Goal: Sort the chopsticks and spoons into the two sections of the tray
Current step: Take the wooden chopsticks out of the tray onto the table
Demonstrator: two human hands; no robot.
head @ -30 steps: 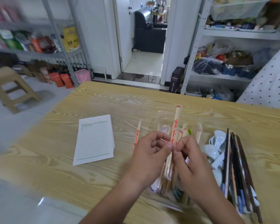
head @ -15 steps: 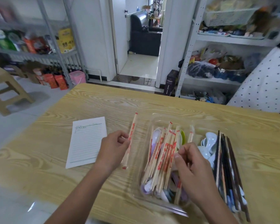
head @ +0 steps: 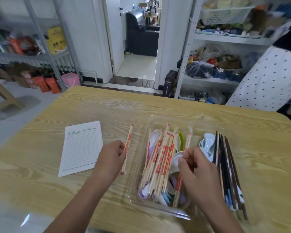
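A clear two-section plastic tray sits on the wooden table. Its left section holds several wrapped chopsticks with red print lying over coloured plastic spoons. The right section holds pale blue spoons and several dark chopsticks. My left hand pinches one wrapped chopstick pair over the table, left of the tray. My right hand is above the tray's middle and pinches another wrapped chopstick pair, next to a white spoon.
A lined notepad lies on the table left of my hands. A person in a dotted garment stands at the far right. Metal shelves with goods line both walls beyond the table, and a wooden stool stands at the far left.
My hands have parted: the left one carried a wrapped chopstick pair out to the left of the tray, and the right one dropped into the tray and pinched another pair.
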